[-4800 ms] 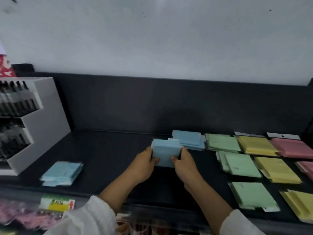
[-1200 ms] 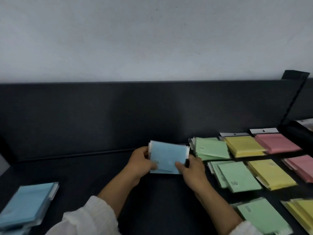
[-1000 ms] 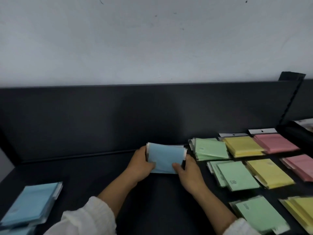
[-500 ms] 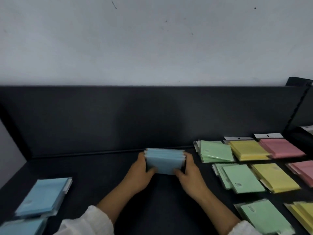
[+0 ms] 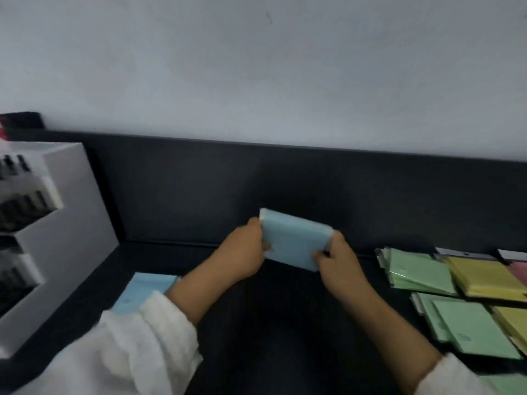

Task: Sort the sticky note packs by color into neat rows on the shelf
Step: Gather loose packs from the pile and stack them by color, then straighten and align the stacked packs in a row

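Dim, flat indoor light — a soft, blurred frame.
Motion blur smears the white fabric sleeve and the white tiered display stand; the matte black shelf reads nearly featureless.

Pack stack between my hands, mid-shelf, in front of back panel.
Left hand on stack's left edge, right hand on its right edge, stack tilted. Display rack stands on shelf far left, at the panel's end. Loose pack lies flat right of the rack, partly under my left sleeve. Right of my hands: back-row packs by the panel, front-row packs just before them, side by side. Wall behind the panel.
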`<state>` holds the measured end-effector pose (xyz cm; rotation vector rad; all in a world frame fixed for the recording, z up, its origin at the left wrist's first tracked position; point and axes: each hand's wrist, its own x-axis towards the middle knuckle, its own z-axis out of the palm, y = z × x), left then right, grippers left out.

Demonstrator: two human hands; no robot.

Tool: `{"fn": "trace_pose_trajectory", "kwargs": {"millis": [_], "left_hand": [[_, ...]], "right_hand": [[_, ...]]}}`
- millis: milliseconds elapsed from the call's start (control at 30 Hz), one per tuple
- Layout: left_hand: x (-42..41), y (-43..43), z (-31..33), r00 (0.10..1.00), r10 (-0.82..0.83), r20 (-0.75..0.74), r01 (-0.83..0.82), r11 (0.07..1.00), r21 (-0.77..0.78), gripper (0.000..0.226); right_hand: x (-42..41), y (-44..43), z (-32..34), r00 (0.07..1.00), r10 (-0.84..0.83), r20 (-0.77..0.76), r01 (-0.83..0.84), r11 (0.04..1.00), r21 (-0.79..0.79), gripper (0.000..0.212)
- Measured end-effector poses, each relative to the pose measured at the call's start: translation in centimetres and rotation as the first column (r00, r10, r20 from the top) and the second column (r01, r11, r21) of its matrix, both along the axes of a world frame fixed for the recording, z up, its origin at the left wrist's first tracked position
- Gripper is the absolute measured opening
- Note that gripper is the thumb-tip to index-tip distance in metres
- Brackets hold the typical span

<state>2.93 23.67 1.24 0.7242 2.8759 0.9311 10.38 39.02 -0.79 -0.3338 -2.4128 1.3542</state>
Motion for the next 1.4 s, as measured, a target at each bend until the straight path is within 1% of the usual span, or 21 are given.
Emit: {"fn": "trace_pose_trajectory", "kwargs": {"millis": [33,100,167,200,267,333,400,533,633,733,800,933,1100,1233,1300,1367,1400], "left_hand": [[-0.4,-0.7,1.0,1.000,0.008,-0.001,-0.008,0.999,-0.035,0.033],[-1.7,-5.5,2.5,0.999,0.049,0.015,-0.047,0.995,-0.088,0.033],[-2.8,-7.4,2.9,0.994,0.057,0.089,-0.046,0.992,-0.117,0.029],[-3.2,-8.9,2.8,0.991,0.072,0.112,-0.061,0.993,-0.098,0.024],[-4.2,-12.6,2.1,0.972,0.116,0.203,-0.123,0.992,0.021,0.009],[-5.4,-15.4,1.2,0.944,0.158,0.291,-0.199,0.973,0.116,0.023],[-6.6,-17.2,-0.1,0.918,0.209,0.337,-0.275,0.948,0.162,0.031],[-8.8,-19.0,-3.0,0.875,0.307,0.374,-0.405,0.888,0.220,0.029],[-10.2,-19.9,-5.0,0.851,0.337,0.404,-0.456,0.855,0.247,0.022],[-11.1,-20.5,-6.7,0.842,0.335,0.423,-0.449,0.870,0.204,0.030],[-11.5,-20.8,-7.8,0.845,0.327,0.423,-0.423,0.893,0.155,0.034],[-12.1,-21.1,-8.7,0.871,0.336,0.357,-0.389,0.917,0.085,0.033],[-12.0,-21.2,-8.7,0.890,0.344,0.298,-0.366,0.930,0.019,0.033],[-11.8,-21.2,-8.7,0.899,0.345,0.269,-0.361,0.932,0.011,0.038],[-11.7,-21.4,-8.4,0.900,0.348,0.263,-0.367,0.930,0.024,0.041],[-11.5,-21.7,-7.8,0.913,0.353,0.203,-0.361,0.932,0.002,0.040],[-11.3,-21.7,-7.4,0.925,0.354,0.138,-0.353,0.935,-0.030,0.038]], "right_hand": [[-0.2,-0.4,0.6,1.000,0.026,0.002,-0.026,0.998,-0.056,0.037],[-2.7,-3.9,1.1,0.991,0.127,0.046,-0.115,0.971,-0.208,0.036],[-3.9,-4.9,0.9,0.979,0.186,0.082,-0.152,0.938,-0.312,0.033],[-4.8,-5.7,0.5,0.968,0.231,0.099,-0.179,0.910,-0.374,0.031],[-6.8,-8.4,0.2,0.942,0.308,0.131,-0.204,0.838,-0.505,0.025],[-8.7,-10.9,-0.2,0.923,0.352,0.159,-0.200,0.787,-0.583,0.020],[-10.4,-12.8,-0.9,0.919,0.345,0.189,-0.155,0.759,-0.633,0.023],[-13.2,-15.5,-2.9,0.919,0.288,0.269,-0.028,0.728,-0.685,0.032],[-14.7,-16.8,-4.3,0.911,0.256,0.322,0.024,0.747,-0.665,0.037],[-15.8,-17.4,-5.6,0.905,0.212,0.369,0.061,0.794,-0.605,0.038],[-16.2,-17.8,-6.1,0.902,0.163,0.400,0.084,0.842,-0.533,0.038],[-16.7,-18.4,-6.5,0.897,0.108,0.428,0.067,0.925,-0.375,0.046],[-16.6,-18.9,-6.5,0.888,0.082,0.453,0.029,0.972,-0.233,0.038],[-16.1,-19.1,-6.6,0.896,0.073,0.438,0.016,0.980,-0.196,0.035],[-15.9,-19.0,-6.3,0.899,0.082,0.430,0.007,0.980,-0.200,0.029],[-15.5,-18.7,-6.0,0.898,0.077,0.433,0.009,0.981,-0.192,0.020],[-15.2,-18.4,-5.8,0.900,0.065,0.432,0.013,0.984,-0.176,0.020]]}}
